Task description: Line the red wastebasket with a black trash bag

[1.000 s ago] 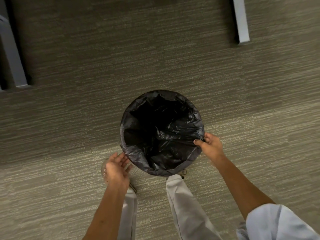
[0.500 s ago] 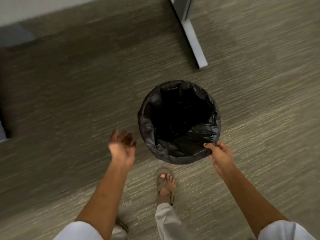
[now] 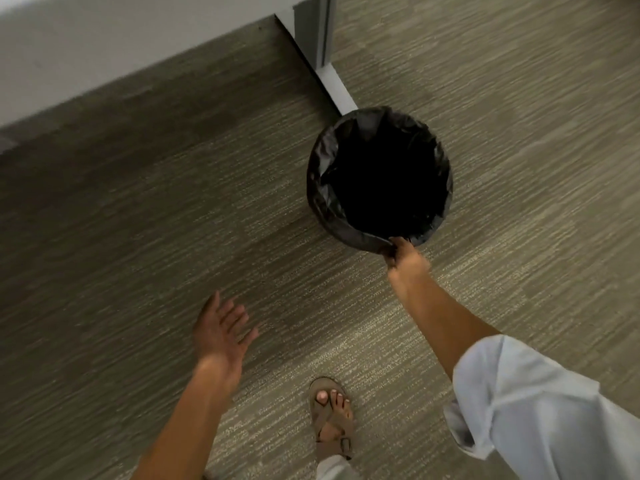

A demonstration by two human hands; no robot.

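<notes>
A round wastebasket stands on the carpet, and a black trash bag (image 3: 325, 188) covers it completely, folded over its rim, so none of its red shows. The bag's inside looks dark and deep. My right hand (image 3: 407, 259) grips the near edge of the rim through the bag, thumb over the top. My left hand (image 3: 218, 332) hangs well to the left of the basket, above the carpet, fingers spread and holding nothing.
A grey desk leg with a flat foot (image 3: 336, 86) touches the floor just behind the basket. A pale desk top or panel (image 3: 104, 46) fills the upper left. My sandalled foot (image 3: 330, 415) stands on the grey-green carpet (image 3: 519, 168) below the basket.
My left hand let go of the bag's rim and drew away to the left. My right hand kept hold of the rim, and the basket now sits closer to the desk leg.
</notes>
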